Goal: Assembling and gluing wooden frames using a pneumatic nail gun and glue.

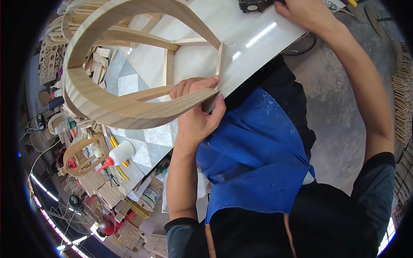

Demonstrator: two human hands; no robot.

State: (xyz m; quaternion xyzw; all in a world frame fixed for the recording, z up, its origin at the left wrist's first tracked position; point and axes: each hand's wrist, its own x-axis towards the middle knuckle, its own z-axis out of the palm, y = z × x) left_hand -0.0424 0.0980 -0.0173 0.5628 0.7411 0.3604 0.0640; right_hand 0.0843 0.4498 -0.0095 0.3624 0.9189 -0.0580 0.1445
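A pale wooden chair frame (90,98) with a large curved back stands on the white tabletop, tilted toward the left. My left hand (195,120) is closed around its near lower corner, thumb on the outer side and fingers over the rail. At the top edge of the view, my right hand (307,17) reaches across the table to a black tool (253,5). Its fingers appear curled on the tool's handle end; part of the hand and tool is cut off. The tool's exact kind cannot be made out.
On the table's left side lie a white glue bottle (122,153) with a red nozzle, yellow-handled pliers (121,172) and wood offcuts (100,62). More curved wooden frames (84,155) stand beyond. Stacked wooden pieces (403,94) line the right. A person in red (111,225) is far off.
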